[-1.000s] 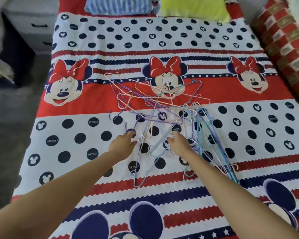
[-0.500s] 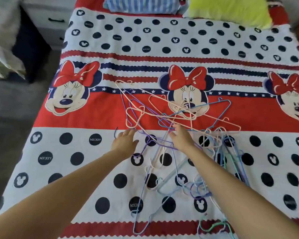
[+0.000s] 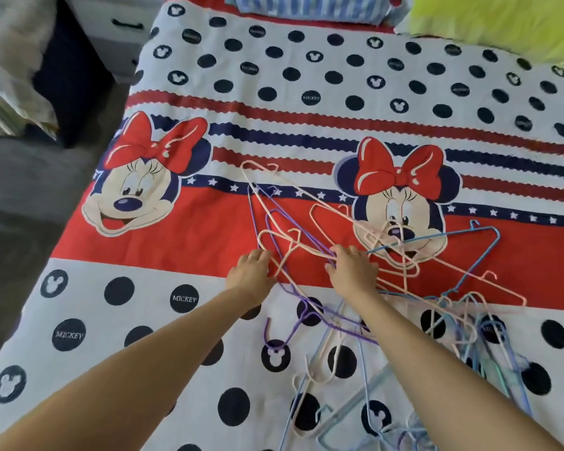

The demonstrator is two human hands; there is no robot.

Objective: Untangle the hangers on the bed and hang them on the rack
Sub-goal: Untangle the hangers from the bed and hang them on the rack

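A tangle of thin wire hangers [image 3: 401, 288] in pink, purple and blue lies on the bed [image 3: 176, 242], running from the middle to the bottom right. My left hand [image 3: 250, 271] is at the tangle's left edge, its fingers curled over the loop of a pink hanger [image 3: 275, 237]. My right hand [image 3: 352, 268] lies on the crossing wires, fingers curled round a purple hanger [image 3: 271, 229] and the pink ones beside it. A blue hanger [image 3: 482, 255] sticks out to the right. No rack is in view.
The bed has a red, white and navy cartoon-mouse cover. A striped blue pillow [image 3: 306, 6] and a lime pillow [image 3: 502, 24] lie at its head. A grey drawer unit [image 3: 118, 30] and draped cloth [image 3: 10, 60] stand left of the bed, above dark floor [image 3: 17, 242].
Both hands have reached further up the bed, from the white dotted band onto the red band, and closed on the hangers at the tangle's upper left. The view moved closer.
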